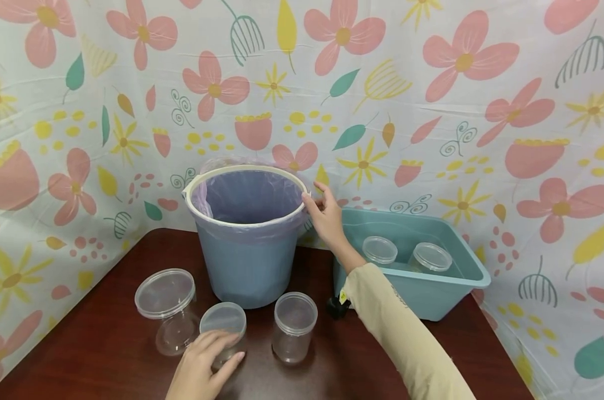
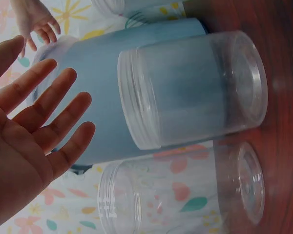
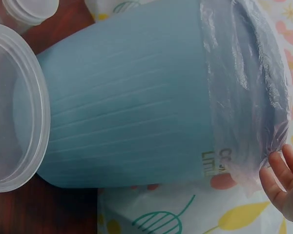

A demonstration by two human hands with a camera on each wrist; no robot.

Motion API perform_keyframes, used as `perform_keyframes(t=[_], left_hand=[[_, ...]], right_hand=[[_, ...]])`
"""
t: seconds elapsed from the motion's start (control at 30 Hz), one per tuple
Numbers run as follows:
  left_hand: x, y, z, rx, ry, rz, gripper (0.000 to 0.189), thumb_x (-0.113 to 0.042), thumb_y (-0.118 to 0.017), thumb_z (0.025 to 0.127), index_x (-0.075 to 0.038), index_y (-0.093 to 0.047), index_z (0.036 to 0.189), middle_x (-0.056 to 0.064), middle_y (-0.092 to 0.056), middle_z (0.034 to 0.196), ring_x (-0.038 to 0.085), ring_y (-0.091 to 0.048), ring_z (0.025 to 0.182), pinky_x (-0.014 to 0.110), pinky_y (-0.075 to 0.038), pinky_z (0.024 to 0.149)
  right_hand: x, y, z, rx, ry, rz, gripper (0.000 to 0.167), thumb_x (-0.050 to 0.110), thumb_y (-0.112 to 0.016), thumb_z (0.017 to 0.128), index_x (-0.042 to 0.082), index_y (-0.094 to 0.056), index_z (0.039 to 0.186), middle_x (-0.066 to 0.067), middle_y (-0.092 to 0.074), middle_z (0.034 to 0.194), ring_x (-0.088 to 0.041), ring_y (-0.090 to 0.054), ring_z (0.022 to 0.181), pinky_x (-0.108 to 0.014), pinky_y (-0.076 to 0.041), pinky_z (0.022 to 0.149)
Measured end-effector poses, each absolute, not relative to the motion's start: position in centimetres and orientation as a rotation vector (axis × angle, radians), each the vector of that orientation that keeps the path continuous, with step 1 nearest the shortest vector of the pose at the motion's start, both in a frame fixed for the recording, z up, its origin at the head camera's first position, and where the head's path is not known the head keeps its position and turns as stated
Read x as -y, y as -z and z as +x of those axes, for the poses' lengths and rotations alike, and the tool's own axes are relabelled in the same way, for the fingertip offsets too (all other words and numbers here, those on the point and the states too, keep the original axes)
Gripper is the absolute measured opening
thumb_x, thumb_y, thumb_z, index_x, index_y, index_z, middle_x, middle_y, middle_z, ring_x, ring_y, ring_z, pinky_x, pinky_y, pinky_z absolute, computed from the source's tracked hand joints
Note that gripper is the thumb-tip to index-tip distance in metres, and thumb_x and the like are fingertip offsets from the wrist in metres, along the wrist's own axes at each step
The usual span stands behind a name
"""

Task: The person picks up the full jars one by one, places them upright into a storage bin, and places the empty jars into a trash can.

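Note:
A blue bucket [image 1: 249, 261] stands upright, lined with a translucent purple bag [image 1: 274, 230] under a cream rim ring [image 1: 241, 224]. My right hand [image 1: 327, 216] is at the rim's right side, its fingertips touching the ring and bag edge; in the right wrist view its fingers [image 3: 283, 170] look loosely bent. Before the bucket stand three clear lidded jars: a wide jar [image 1: 165, 294], a middle jar [image 1: 224, 318] and a right jar [image 1: 294, 333]. My left hand [image 1: 199, 361] is by the middle jar, fingers spread, with a gap to it in the left wrist view [image 2: 34, 131].
To the right sits a teal rectangular tub [image 1: 412, 289] with two lidded jars inside [image 1: 380, 250]. A small black object [image 1: 338, 307] lies beside it on the dark red-brown table [image 1: 116, 333]. A flower-patterned cloth [image 1: 291, 83] closes off the back and both sides.

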State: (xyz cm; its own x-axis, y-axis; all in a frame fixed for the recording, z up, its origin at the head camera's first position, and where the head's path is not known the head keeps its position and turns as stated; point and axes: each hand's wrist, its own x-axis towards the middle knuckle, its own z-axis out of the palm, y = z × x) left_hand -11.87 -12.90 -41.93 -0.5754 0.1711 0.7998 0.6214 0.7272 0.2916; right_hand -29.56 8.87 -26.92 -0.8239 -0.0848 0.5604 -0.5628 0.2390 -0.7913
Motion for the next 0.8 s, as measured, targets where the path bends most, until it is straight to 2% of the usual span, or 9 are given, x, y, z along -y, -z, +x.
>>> perform_keyframes(t=[0.13,0.27,0.47,0.67,0.77,0.8], left_hand=[[13.8,42.3,-11.8,2.084,0.707,-0.616,0.026,-0.033,-0.069,0.078,-0.01,-0.07,0.09,-0.004,-0.063,0.088,0.016,-0.058,0.082,0.027,-0.042,0.071],[14.8,42.9,-11.7,2.051,0.688,-0.608,0.038,-0.044,-0.056,0.085,-0.008,-0.07,0.089,-0.003,-0.063,0.087,0.017,-0.057,0.08,0.029,-0.042,0.069],[16.1,43.6,-11.1,2.055,0.677,-0.53,0.041,-0.046,-0.056,0.084,-0.008,-0.071,0.086,0.0,-0.064,0.084,0.021,-0.059,0.079,0.022,-0.041,0.074],[16.7,43.9,-10.7,2.05,0.667,-0.458,0.046,-0.049,-0.053,0.085,-0.008,-0.071,0.085,0.002,-0.064,0.082,0.022,-0.059,0.078,0.019,-0.039,0.077],[16.9,44.0,-10.7,2.043,0.669,-0.457,0.048,-0.05,-0.049,0.086,-0.007,-0.071,0.085,0.003,-0.064,0.082,0.022,-0.059,0.078,0.019,-0.038,0.078],[16.9,44.0,-10.6,2.048,0.667,-0.447,0.045,-0.049,-0.053,0.085,-0.007,-0.071,0.085,0.003,-0.064,0.082,0.022,-0.059,0.078,0.018,-0.038,0.078]], right_hand=[[-8.5,26.3,-29.2,2.114,-1.617,0.569,0.043,0.016,-0.052,0.092,0.001,-0.041,0.131,-0.025,-0.057,0.082,-0.035,-0.055,0.076,-0.026,-0.04,0.058],[-8.3,27.0,-30.8,2.108,-1.593,0.54,0.04,0.021,-0.055,0.09,0.003,-0.049,0.125,-0.018,-0.058,0.074,-0.026,-0.054,0.066,-0.024,-0.04,0.054],[-7.9,28.1,-32.4,2.096,-1.594,0.497,0.036,0.02,-0.062,0.086,0.0,-0.057,0.115,-0.003,-0.048,0.06,-0.009,-0.044,0.049,-0.02,-0.037,0.045],[-7.7,28.8,-32.7,2.152,-1.625,0.418,0.036,0.017,-0.065,0.083,-0.002,-0.058,0.112,-0.001,-0.043,0.059,-0.007,-0.038,0.048,-0.02,-0.031,0.045],[-7.6,29.1,-32.8,2.159,-1.693,0.362,0.035,0.018,-0.065,0.083,-0.002,-0.059,0.111,0.0,-0.043,0.06,-0.007,-0.04,0.049,-0.019,-0.034,0.045],[-7.6,29.2,-32.9,2.151,-1.723,0.351,0.035,0.018,-0.065,0.083,-0.003,-0.059,0.111,0.0,-0.043,0.06,-0.007,-0.041,0.049,-0.019,-0.036,0.046]])
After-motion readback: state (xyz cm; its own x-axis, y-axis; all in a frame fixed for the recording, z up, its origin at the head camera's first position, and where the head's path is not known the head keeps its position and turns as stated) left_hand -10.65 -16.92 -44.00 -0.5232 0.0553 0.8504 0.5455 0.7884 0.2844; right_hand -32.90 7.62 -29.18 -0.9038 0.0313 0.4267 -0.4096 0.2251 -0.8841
